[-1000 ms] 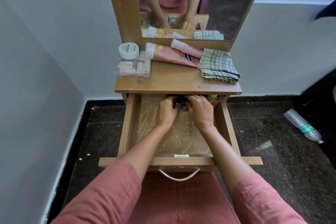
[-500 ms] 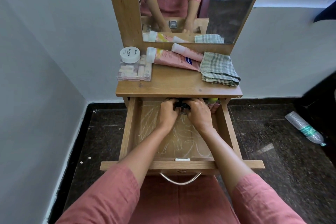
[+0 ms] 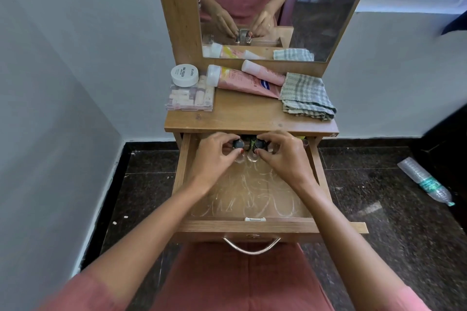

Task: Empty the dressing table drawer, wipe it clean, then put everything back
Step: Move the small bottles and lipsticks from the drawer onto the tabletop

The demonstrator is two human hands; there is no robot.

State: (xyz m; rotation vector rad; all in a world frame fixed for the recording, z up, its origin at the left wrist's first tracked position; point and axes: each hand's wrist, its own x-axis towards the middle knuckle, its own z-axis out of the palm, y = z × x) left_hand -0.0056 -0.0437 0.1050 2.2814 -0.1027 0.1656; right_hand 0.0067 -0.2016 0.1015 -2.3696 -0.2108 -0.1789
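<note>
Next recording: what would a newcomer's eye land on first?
Both hands reach to the back of the open drawer: the left hand pinches one black-capped bottle, the right hand a second bottle. Pale scribbles cover the drawer floor; pink tubes and a checked cloth lie on the tabletop above.

Wood tabletop, clear box L, big pink tube & small pink tube mid, folded check cloth R

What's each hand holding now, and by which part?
Left hand pinches a small bottle by its black cap; right hand pinches a second bottle the same way, both at the back of the drawer.
</note>
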